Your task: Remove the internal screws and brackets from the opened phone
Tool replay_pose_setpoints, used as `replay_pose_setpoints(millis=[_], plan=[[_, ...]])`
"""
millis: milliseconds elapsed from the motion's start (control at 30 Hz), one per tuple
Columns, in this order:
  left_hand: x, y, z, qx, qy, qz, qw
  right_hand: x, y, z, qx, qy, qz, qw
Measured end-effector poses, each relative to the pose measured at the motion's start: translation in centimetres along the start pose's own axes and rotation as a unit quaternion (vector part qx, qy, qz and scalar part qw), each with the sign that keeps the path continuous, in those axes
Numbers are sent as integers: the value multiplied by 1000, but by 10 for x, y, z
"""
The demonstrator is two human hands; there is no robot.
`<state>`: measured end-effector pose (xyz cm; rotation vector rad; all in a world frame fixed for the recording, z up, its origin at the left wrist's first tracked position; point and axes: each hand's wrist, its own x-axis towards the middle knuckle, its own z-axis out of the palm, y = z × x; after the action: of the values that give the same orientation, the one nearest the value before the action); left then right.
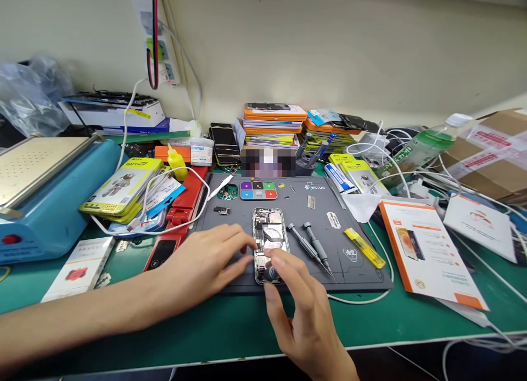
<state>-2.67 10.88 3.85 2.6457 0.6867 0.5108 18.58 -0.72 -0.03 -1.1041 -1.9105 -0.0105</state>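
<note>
Our left hand (206, 260) flat, fingers spread, steadying the opened phone (269, 244) from nine o'clock, our right hand (302, 309) at six o'clock pinching a screwdriver (272, 273) on it, two spare screwdrivers (310, 248) at three o'clock on the grey mat (362, 276).

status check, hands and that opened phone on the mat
Left hand steadies opened phone. Right hand pinches a screwdriver at its lower end. Two spare screwdrivers alongside, apart.
</note>
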Motion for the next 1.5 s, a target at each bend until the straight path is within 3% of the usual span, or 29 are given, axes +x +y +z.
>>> replay_pose_setpoints(millis=[133,333,500,567,733,833,1000,1100,1133,1200,1267,1367,1433,1500], plan=[[2,13,13,-81,-80,-28,993,-1,-2,1,2,27,12,1000],[2,7,22,-134,-64,-6,989,-7,0,9,-27,77,26,996],[2,3,22,-179,-53,-13,982,-11,0,11,70,107,107,986],[1,3,23,-179,-56,-21,982,-8,-3,9,116,144,150,971],[0,3,26,-139,-45,-29,989,2,-11,2,136,304,253,908],[0,3,26,-118,-36,6,992,4,-14,1,134,335,296,884],[-4,2,26,-81,-27,40,996,5,-12,-1,82,336,282,895],[-5,3,27,-53,-26,52,997,-1,1,-19,-32,335,229,913],[-6,3,28,-46,-26,55,997,-3,8,-28,-102,319,211,918],[-6,4,29,-35,-23,59,997,-7,24,-51,-210,232,238,919],[-7,4,31,-30,-15,60,998,-7,39,-72,-290,102,277,910],[-8,3,34,-25,-4,62,998,-4,56,-89,-382,-93,221,892],[-9,3,36,-16,-2,69,997,-2,62,-90,-408,-134,196,882],[-9,3,38,-2,-2,78,997,0,63,-87,-420,-131,188,878]])
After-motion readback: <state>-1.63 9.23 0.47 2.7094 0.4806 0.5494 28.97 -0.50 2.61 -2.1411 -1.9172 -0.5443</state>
